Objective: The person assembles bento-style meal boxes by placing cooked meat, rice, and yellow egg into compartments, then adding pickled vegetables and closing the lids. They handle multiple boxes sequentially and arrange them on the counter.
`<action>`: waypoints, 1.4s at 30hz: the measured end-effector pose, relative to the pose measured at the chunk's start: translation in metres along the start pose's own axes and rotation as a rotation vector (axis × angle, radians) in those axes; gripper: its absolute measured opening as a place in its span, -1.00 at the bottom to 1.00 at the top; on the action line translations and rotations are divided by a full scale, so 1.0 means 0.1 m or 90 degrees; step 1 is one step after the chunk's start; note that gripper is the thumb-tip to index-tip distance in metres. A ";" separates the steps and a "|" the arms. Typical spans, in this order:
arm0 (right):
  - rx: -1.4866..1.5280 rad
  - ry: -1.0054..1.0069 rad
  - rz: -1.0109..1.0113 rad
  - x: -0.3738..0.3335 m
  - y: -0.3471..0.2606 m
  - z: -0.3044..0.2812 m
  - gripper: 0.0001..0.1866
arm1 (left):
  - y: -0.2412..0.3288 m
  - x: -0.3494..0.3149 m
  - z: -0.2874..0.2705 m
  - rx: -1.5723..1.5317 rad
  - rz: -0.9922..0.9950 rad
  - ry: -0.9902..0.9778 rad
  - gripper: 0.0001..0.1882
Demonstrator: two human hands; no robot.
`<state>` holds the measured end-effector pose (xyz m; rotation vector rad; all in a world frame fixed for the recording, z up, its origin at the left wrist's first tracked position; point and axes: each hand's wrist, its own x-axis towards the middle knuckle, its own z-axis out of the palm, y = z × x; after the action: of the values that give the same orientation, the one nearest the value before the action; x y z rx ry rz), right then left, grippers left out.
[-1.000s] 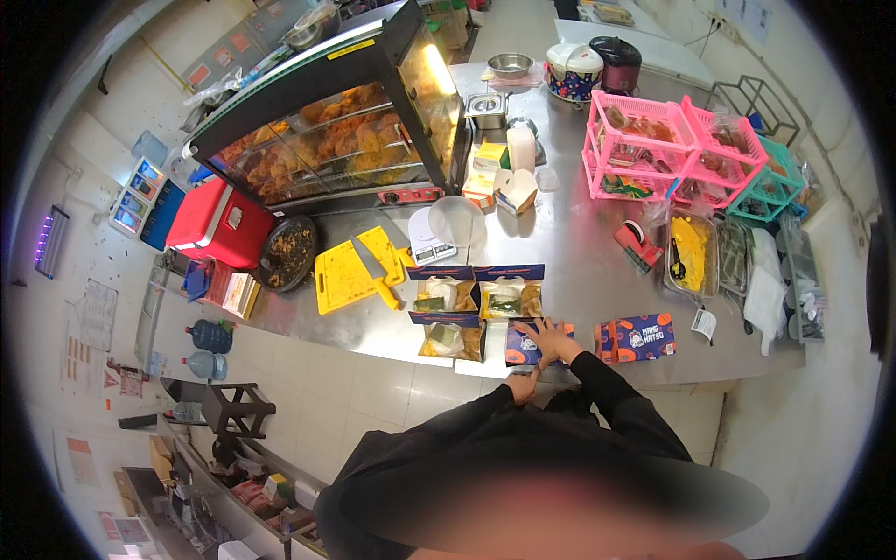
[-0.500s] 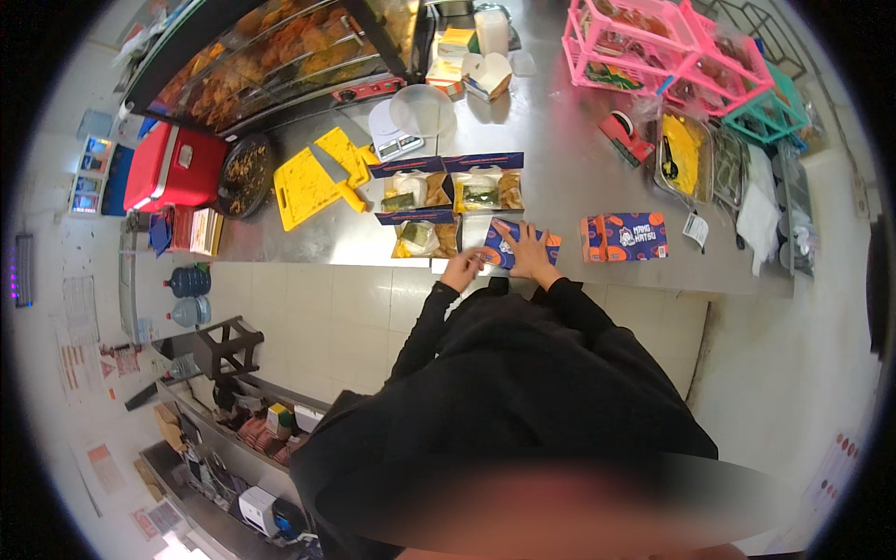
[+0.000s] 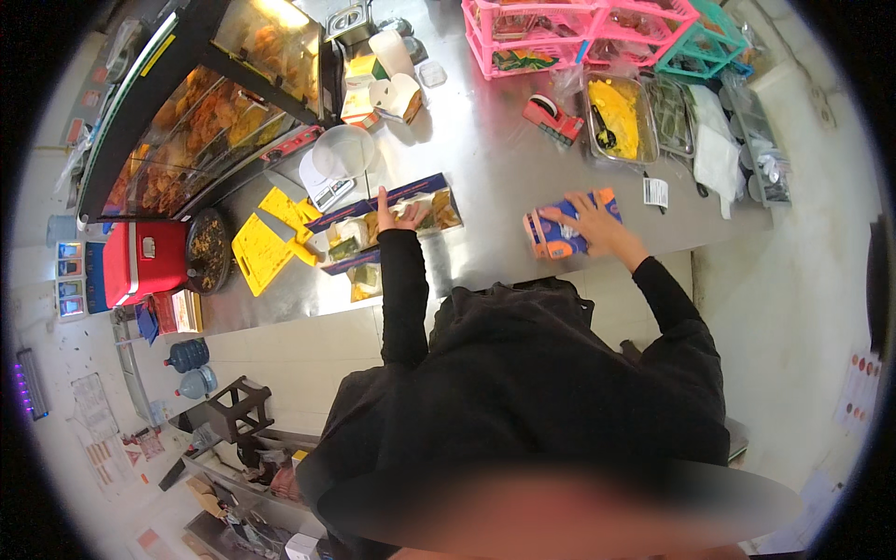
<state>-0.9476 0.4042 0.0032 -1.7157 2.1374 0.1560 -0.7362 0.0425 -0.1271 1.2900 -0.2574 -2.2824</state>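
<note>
My right hand (image 3: pixel 602 229) lies over a closed blue-and-orange printed carton (image 3: pixel 553 233) on the steel counter, its fingers spread across the top. Whether one carton or two sit under that hand is hard to tell. To the left, my left hand (image 3: pixel 401 217) is open and holds nothing, fingers apart, above a group of open food boxes. One open box (image 3: pixel 446 207) with browned food is just right of it. Another, with a white wrapped portion and a green packet (image 3: pixel 343 245), is on its left. A nearer open box (image 3: pixel 366 280) is at the counter's front edge.
A yellow cutting board (image 3: pixel 257 257) with a knife, a white scale (image 3: pixel 327 182) and a lit food warmer (image 3: pixel 191 140) stand left. Farther right are a red tape dispenser (image 3: pixel 553 119), a tray of yellow food (image 3: pixel 621 117) and pink baskets (image 3: pixel 532 37).
My right hand has moved right, and the carton it was on now lies at the other carton's place. My left hand has left that carton and gone left over the open boxes.
</note>
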 end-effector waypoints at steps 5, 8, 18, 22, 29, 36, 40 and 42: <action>0.079 0.168 0.003 0.12 0.16 0.26 0.23 | -0.06 0.45 0.30 0.087 0.077 0.072 -0.37; 0.222 0.332 0.016 0.71 0.19 0.35 0.21 | -0.39 0.47 0.30 0.668 0.520 -0.121 -0.48; 0.671 0.451 0.034 2.37 0.52 0.58 -0.24 | -1.28 0.53 1.22 -0.064 0.204 -0.051 -0.44; 0.763 0.408 0.072 2.44 0.69 0.43 -0.33 | -1.34 0.74 0.86 0.340 0.461 0.046 -0.55; 0.734 0.407 -0.003 2.58 0.75 0.39 -0.32 | -1.10 0.87 0.87 0.488 0.767 0.094 -0.35; 0.635 0.586 -0.012 2.64 0.59 0.34 -0.27 | -0.85 0.61 1.26 0.842 0.799 0.090 -0.19; 0.715 0.358 0.133 2.58 0.67 0.16 -0.28 | -0.66 0.56 1.31 0.901 0.777 0.088 -0.34; 0.651 0.302 0.154 2.53 0.78 0.04 -0.31 | -0.54 0.56 1.29 0.929 0.745 0.086 -0.39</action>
<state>-1.0645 0.1929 -0.1062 -0.9196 2.0901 -1.1697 -0.8867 0.0502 -0.1218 1.1778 -2.1630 -0.7587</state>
